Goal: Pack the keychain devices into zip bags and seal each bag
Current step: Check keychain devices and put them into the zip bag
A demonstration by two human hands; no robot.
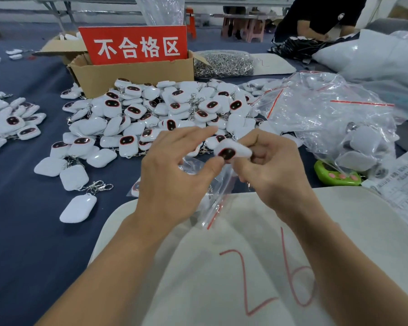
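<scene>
My right hand (273, 168) pinches a white keychain device (231, 150) with a dark oval face, held at the mouth of a clear zip bag (218, 196) with a red seal strip. My left hand (174, 170) holds that bag between thumb and fingers, its index finger stretched out above the device. The bag hangs down over a white sack. A large pile of the same white keychain devices (156, 114) lies on the blue table just beyond my hands. More of them lie at the left edge (10, 121).
A cardboard box (127, 76) with a red sign stands behind the pile. Next to it lies a bag of metal clips (224, 63). Heaped clear zip bags (327, 109) lie at the right, with a green gadget (337, 176) below them. A white sack marked 26 (257, 267) covers the near edge. A person sits at the far right.
</scene>
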